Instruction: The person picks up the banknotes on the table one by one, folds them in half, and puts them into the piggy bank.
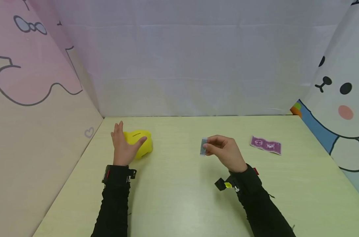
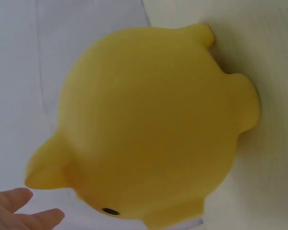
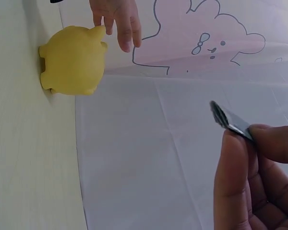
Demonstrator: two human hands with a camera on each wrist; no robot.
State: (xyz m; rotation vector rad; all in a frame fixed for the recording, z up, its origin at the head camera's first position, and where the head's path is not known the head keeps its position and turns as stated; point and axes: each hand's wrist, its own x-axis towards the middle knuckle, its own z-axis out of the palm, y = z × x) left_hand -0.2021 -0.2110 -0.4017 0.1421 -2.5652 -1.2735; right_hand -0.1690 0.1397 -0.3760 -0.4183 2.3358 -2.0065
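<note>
A yellow piggy bank point(image 1: 143, 147) with a dark slot along its top stands on the table point(image 1: 173, 197), left of the middle. Close beside it, my left hand point(image 1: 123, 148) is raised with fingers straight and thumb spread, overlapping the pig in the head view. The left wrist view is filled by the pig's round body point(image 2: 149, 120), two fingertips point(image 2: 43, 219) showing near its ear. Between thumb and fingers my right hand point(image 1: 225, 153) pinches a small blue-grey folded banknote point(image 1: 203, 146) above the table. In the right wrist view the note point(image 3: 233, 122) shows its folded layers.
A purple play banknote point(image 1: 266, 145) lies slightly creased on the table, to the right of my right hand. A white cloth point(image 1: 197, 65) hangs behind the table. Printed cloths with cartoon figures stand at the left point(image 1: 43, 138) and right point(image 1: 330, 108).
</note>
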